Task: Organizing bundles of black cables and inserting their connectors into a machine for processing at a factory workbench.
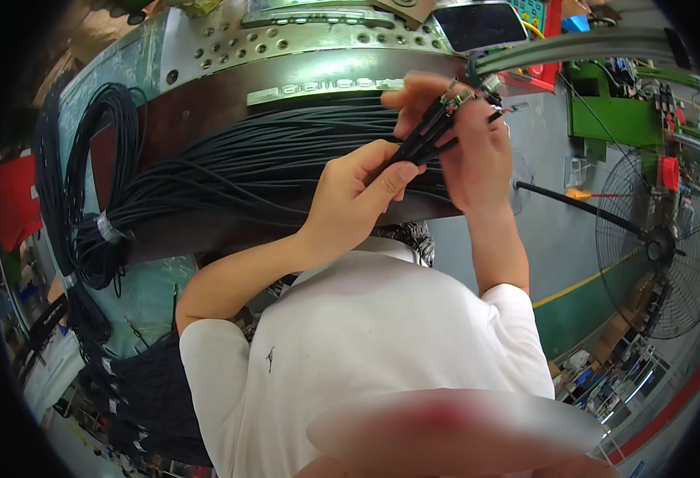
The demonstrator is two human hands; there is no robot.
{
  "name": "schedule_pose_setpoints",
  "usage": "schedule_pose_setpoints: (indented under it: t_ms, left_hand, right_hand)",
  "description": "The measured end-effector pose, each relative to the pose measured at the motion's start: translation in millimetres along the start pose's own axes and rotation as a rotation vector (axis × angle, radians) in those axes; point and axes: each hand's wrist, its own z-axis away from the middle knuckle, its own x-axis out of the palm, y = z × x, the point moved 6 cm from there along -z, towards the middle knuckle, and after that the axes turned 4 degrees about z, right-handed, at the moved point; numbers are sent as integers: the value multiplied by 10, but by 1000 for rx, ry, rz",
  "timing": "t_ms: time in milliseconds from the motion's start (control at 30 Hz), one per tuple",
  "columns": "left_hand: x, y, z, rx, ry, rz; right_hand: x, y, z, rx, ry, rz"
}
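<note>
A dark brown bench (pixel 207 99) carries a long bundle of black cables (pixel 286 147); beyond the bundle lies a pale slotted strip (pixel 318 92), and farther beyond the bundle, a metal plate with round holes (pixel 286 38)

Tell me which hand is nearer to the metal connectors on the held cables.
Right. The right hand is right beside the metal connectors, contact unclear; the left hand is closed around the black cables farther back, lower left in view.
</note>
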Motion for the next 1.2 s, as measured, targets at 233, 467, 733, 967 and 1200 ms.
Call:
schedule_pose_setpoints:
  t_ms: [233,467,733,967,1200]
  left_hand:
    - [-424,-107,104,84,156,113]
    - [-540,-33,175,159,180,113]
    - [-691,35,239,84,225,180]
    - [-693,-133,183,66,294,380]
    - [-593,-199,182,53,235,394]
  right_hand:
    - [615,176,-225,148,-282,170]
    - [766,278,-355,175,-313,60]
    - [433,251,-704,-595,-259,1364]
    - [244,399,-734,-393,-455,1139]
    - [490,85,-610,-993,-74,1444]
